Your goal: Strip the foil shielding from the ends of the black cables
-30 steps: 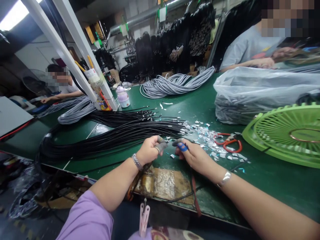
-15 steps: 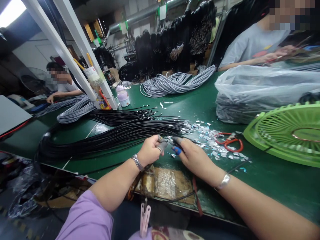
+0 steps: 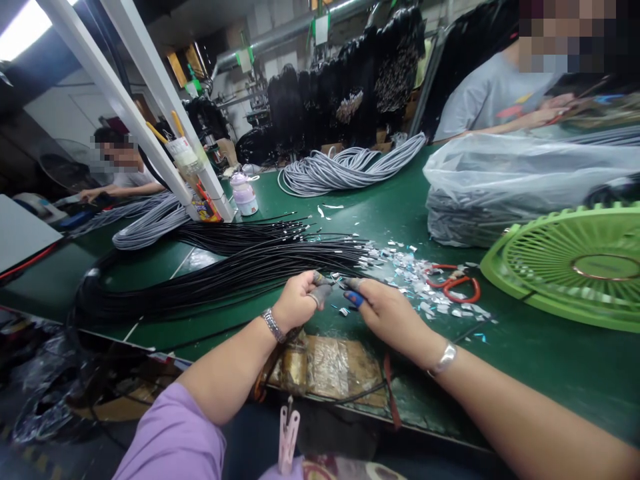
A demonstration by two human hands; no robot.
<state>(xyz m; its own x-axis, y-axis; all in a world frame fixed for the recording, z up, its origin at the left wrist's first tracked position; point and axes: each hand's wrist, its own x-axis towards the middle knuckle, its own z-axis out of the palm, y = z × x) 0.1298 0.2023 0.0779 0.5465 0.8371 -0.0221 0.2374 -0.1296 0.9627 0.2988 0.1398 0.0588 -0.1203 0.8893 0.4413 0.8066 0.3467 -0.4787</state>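
Stretching left to right — black cables (image 3: 240,268), tips (image 3: 364,251) pointing rightward.

With the left hand (image 3: 303,293) and right hand (image 3: 383,303) as centre, the workbench (image 3: 400,193) carries a cable bundle (image 3: 225,277) at nine o'clock, bottle (image 3: 244,197) at ten, cable coil (image 3: 340,173) at twelve, plastic bag (image 3: 500,160) at two, scraps (image 3: 419,279), scissors (image 3: 462,300), then fan (image 3: 575,267) at three.

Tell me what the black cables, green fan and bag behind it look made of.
Black cables: probably rubber or plastic sheathing, slightly glossy, judging by pale highlights along the strands.
Green fan: likely moulded plastic, satin, given its even colour and thin ribs.
Bag: apparently thin plastic film, translucent and shiny, since it creases and what it holds shows through.
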